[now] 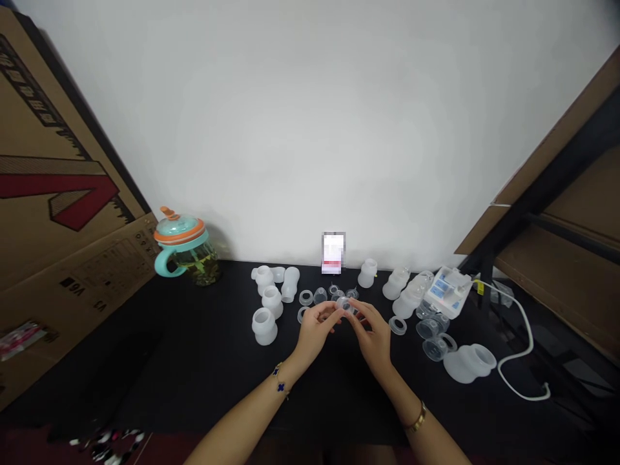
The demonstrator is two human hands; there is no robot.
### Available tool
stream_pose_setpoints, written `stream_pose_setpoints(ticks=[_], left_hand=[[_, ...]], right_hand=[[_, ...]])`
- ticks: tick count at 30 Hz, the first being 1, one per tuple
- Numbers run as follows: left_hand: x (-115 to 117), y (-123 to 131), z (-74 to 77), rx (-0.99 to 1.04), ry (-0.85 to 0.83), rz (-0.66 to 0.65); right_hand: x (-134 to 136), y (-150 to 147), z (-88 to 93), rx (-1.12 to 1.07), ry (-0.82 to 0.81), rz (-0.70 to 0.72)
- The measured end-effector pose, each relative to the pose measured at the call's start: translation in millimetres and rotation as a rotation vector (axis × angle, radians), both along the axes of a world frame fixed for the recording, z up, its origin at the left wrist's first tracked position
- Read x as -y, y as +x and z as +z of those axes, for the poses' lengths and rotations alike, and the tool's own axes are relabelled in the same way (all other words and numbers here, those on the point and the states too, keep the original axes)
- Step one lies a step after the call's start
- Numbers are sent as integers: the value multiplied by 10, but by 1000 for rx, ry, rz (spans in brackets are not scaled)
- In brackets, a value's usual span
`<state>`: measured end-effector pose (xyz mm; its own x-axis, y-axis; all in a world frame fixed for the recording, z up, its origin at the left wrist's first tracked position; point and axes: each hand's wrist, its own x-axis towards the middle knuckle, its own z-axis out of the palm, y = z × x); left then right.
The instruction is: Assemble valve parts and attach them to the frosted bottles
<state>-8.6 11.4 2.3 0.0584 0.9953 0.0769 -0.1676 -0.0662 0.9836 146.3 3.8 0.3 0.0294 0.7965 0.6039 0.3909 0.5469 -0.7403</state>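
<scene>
Both hands meet at the middle of the black table, holding a small clear bottle collar ring (344,303) between their fingertips. My left hand (317,324) pinches its left side, and my right hand (372,329) grips it from the right. Whether a nipple sits inside the ring is too small to tell. Just beyond the fingers lie a clear nipple (320,296), another collar ring (306,298) and several similar small parts, partly hidden by the hands. One more ring (398,325) lies flat to the right of my right hand.
Several frosted baby bottles (265,326) stand at left. More bottles (367,273), clear caps (435,348), a tipped bottle (469,363) and a white device (449,292) with a cable (527,323) are at right. A phone (332,252) leans on the wall; a teapot (186,248) stands far left.
</scene>
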Motion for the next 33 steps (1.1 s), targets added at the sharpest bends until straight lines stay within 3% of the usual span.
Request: stream_pose_setpoints(ticks=[33], left_hand=[[27,15,40,-8,13,-34]], right_hand=[[24,2,25,-35,1,-18]])
